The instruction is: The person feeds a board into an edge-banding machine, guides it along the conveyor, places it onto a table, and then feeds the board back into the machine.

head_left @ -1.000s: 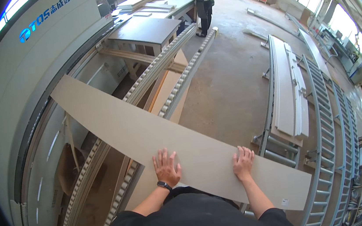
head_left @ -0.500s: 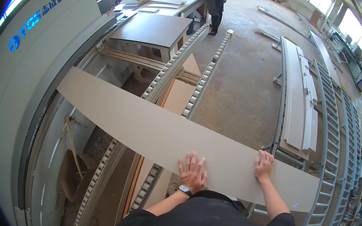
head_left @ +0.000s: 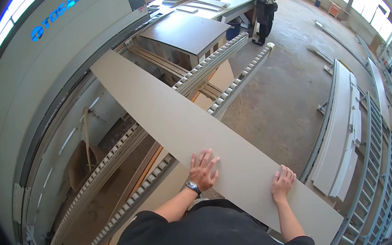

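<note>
A long, pale grey-beige board (head_left: 182, 109) lies slantwise across the roller rails in front of me. Its far left end reaches the edge of the large grey machine (head_left: 27, 111). My left hand (head_left: 203, 171), with a dark watch on the wrist, rests palm down on the board near its closer edge, fingers spread. Farther right, my right hand (head_left: 283, 183) lies on the board by its opposite edge, the fingers slightly bent and on the top face. The board's right end extends past my right forearm.
Roller rails (head_left: 215, 58) run beneath and beyond the board. A dark-topped table (head_left: 186, 30) stands behind. At the back, a person (head_left: 266, 7) stands by a worktable (head_left: 241, 6) with stacked panels. White panels (head_left: 333, 136) lie at right beside a roller conveyor (head_left: 365, 167).
The board has turned: its far end has shifted farther along the machine edge, and its right end has come nearer to me. Both hands stay on it. My view has swung left.
</note>
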`<state>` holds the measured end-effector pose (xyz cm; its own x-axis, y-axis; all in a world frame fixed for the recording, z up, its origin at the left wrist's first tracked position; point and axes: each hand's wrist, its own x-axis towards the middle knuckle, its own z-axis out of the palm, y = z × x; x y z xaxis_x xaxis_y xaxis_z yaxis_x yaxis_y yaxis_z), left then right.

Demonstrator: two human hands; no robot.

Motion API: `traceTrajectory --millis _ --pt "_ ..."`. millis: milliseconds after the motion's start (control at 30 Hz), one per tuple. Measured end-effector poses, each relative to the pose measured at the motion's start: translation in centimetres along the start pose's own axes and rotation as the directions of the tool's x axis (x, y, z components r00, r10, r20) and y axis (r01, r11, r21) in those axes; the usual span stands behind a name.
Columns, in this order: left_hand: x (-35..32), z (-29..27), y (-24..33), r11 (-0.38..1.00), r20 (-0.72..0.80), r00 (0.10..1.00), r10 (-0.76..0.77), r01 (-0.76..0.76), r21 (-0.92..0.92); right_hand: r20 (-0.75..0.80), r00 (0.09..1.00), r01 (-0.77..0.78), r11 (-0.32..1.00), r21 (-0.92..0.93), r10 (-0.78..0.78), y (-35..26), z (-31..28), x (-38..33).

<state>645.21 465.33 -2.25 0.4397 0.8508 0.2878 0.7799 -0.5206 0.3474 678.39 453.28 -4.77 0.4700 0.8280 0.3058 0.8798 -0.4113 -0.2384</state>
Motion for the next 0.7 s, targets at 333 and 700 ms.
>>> traceTrajectory --millis 333,700 --pt "8.5 4.7 1.8 0.993 0.114 0.992 -0.045 0.032 0.117 -0.041 0.999 0.018 0.999 0.051 -0.016 4.0 2.1 8.6" --pt "18.1 10.2 5.0 0.978 0.103 0.992 -0.069 0.047 0.204 -0.033 0.999 0.022 1.0 0.022 -0.021 8.8 3.7 18.1"
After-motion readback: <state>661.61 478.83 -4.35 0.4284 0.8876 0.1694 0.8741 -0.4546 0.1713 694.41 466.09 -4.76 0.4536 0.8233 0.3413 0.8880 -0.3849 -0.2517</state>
